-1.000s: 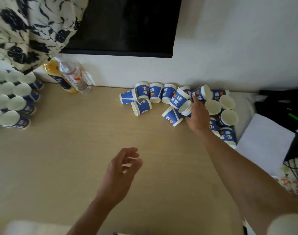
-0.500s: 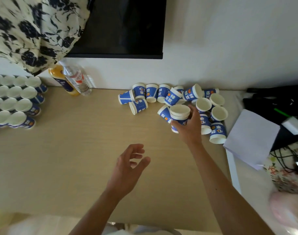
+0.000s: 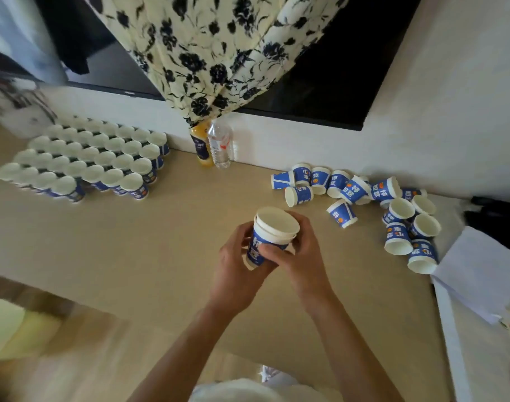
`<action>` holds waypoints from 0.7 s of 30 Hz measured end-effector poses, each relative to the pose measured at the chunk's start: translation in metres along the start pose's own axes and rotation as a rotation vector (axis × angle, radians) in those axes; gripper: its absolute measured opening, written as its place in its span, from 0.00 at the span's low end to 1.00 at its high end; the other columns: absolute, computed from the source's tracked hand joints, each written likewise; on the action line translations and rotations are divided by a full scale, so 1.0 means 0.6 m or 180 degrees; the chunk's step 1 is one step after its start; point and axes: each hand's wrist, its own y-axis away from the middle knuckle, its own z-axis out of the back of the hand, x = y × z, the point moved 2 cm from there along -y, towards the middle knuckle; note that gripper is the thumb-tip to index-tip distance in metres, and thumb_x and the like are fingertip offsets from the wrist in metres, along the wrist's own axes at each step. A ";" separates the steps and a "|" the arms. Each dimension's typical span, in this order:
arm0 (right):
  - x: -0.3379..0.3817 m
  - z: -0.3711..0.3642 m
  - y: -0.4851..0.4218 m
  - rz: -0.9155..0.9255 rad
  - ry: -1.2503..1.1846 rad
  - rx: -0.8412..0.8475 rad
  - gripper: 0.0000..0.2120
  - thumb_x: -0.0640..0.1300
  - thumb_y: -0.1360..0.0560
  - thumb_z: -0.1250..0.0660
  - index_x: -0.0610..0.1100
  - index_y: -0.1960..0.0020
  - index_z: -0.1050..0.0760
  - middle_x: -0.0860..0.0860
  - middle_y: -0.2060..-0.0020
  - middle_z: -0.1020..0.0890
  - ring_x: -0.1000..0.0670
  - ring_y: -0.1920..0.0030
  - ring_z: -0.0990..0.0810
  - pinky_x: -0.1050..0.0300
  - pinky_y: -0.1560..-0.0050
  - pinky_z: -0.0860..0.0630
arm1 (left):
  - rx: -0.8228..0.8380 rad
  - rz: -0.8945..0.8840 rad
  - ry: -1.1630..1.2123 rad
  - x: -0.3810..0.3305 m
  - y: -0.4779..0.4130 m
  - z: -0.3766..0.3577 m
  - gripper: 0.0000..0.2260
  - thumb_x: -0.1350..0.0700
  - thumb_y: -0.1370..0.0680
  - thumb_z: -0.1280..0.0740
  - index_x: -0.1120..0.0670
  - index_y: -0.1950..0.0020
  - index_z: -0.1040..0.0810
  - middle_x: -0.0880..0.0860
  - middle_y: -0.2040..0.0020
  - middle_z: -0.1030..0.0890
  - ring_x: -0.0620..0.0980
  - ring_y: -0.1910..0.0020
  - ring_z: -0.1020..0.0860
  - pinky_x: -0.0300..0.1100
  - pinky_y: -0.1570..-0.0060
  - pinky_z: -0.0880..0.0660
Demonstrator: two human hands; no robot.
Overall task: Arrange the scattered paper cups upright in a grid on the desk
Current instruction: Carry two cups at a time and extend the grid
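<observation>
Two nested blue-and-white paper cups (image 3: 272, 232) are held upright over the middle of the desk. My left hand (image 3: 236, 268) grips the lower cup from the left. My right hand (image 3: 301, 256) wraps the stack from the right, thumb across the blue wall. At the far left stands a grid of upright cups (image 3: 88, 161), several rows deep. Against the wall at the right lies a scattered pile of cups (image 3: 361, 195), some on their sides, some upside down, a few upright.
The wooden desk (image 3: 132, 242) reaches the white wall. An orange juice bottle (image 3: 203, 147) and a clear water bottle (image 3: 220, 146) stand at the wall between grid and pile. A floral cloth (image 3: 213, 53) hangs above them. White paper (image 3: 480, 271) lies at the right edge.
My right hand lifted the cups out of the pile and brought them left to the desk's middle. My left hand rose and took hold too. The view swung left, showing the whole grid.
</observation>
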 end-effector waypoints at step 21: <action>0.020 -0.387 0.091 0.0119 -0.1133 0.0125 0.30 0.45 0.32 0.24 0.40 0.33 0.26 0.48 0.48 0.17 0.48 0.47 0.19 0.50 0.43 0.24 | -0.0917 0.0402 0.0049 0.155 0.174 0.435 0.27 0.51 0.32 0.21 0.45 0.37 0.27 0.41 0.47 0.18 0.41 0.45 0.21 0.29 0.49 0.28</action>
